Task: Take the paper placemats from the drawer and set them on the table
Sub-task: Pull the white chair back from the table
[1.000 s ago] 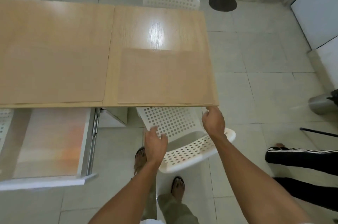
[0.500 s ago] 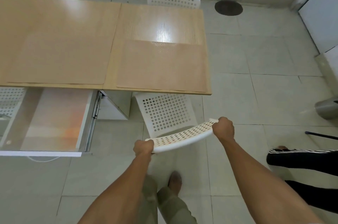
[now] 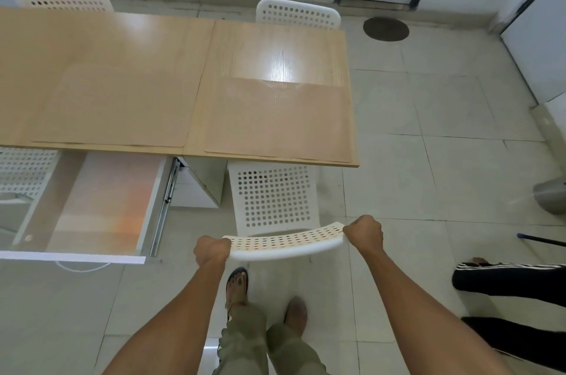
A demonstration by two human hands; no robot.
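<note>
Two tan paper placemats lie flat on the wooden table [image 3: 275, 37]: one placemat [image 3: 277, 121] on the right half near the front edge, another placemat [image 3: 113, 108] on the left half. Below the table's front edge an open white drawer [image 3: 92, 206] sticks out at the left. My left hand [image 3: 211, 250] grips the left end of a white perforated chair's backrest [image 3: 286, 242], and my right hand [image 3: 364, 232] grips its right end. The chair's seat [image 3: 272, 197] reaches under the table.
Two more white chairs [image 3: 298, 14] stand at the table's far side, and a further one [image 3: 24, 169] at the left. Another person's legs [image 3: 508, 279] are on the floor at the right. A metal bin [image 3: 551, 198] and a dark floor drain [image 3: 386, 28] are on the right.
Both hands dropped from the table's front edge to the chair's backrest and closed on its two ends. The view pulled back from the table.
</note>
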